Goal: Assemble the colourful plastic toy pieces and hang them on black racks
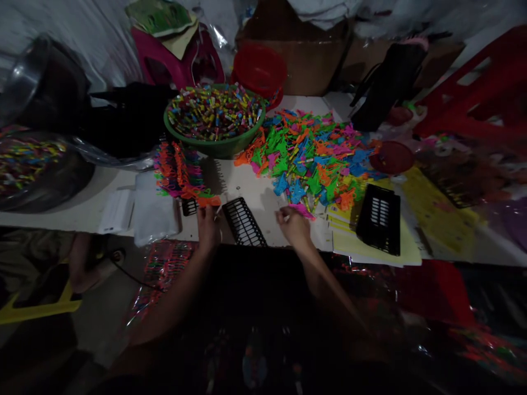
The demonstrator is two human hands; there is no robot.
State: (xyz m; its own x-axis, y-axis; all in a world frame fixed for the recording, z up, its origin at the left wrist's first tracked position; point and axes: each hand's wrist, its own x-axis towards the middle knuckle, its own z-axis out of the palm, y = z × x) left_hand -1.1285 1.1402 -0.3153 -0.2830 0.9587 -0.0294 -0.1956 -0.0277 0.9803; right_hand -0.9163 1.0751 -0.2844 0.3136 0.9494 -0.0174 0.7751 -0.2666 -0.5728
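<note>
My left hand (208, 229) is closed, its fingertips on an orange plastic toy piece (209, 201) at the near end of a stacked row of coloured pieces (179, 170). Part of a black plastic rack (190, 207) shows under that row. Between my hands lies a second black slatted rack (244, 220). My right hand (295, 225) has its fingers curled together at the front of a loose heap of bright plastic pieces (313, 156). Just behind its knuckles lies a pink piece (303, 210). Whatever these fingers may hold is too small to see.
A green basin (214, 144) full of small coloured tubes stands behind the rows. Black racks (379, 219) are stacked on yellow sheets (370, 249) at right. Clear plastic bags (155, 211) lie at left. Another person's foot (99, 271) shows below the table.
</note>
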